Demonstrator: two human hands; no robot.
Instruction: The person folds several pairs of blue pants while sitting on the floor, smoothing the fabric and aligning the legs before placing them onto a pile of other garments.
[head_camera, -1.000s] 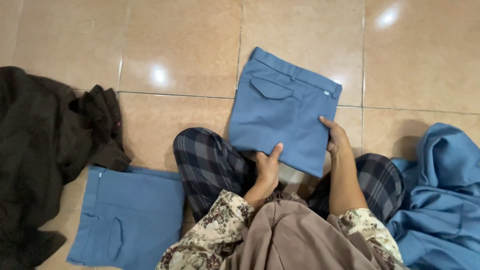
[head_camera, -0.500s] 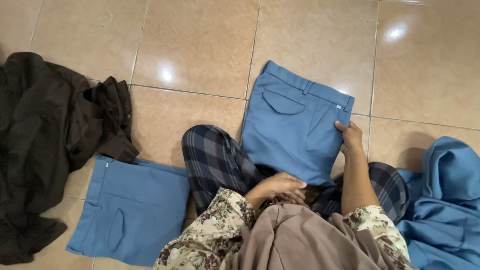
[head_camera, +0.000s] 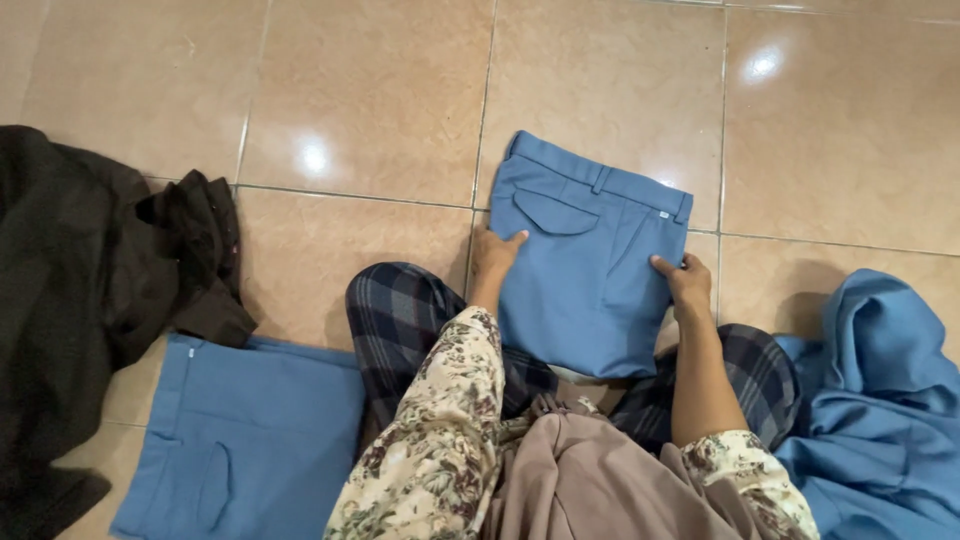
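Note:
A folded pair of blue trousers rests on my lap and the tiled floor in front of me, waistband away from me and a flap pocket facing up. My left hand grips its left edge, thumb on top of the cloth. On the right edge my right hand holds it the same way. My legs, in dark plaid trousers, are crossed under the garment.
Another folded pair of blue trousers lies flat on the floor at lower left. A heap of dark brown clothing sits at far left. A loose pile of blue cloth lies at right. Glossy beige tiles stretch ahead.
My left hand moved from my lap up to the left edge of the folded trousers. The right hand stayed on the right edge.

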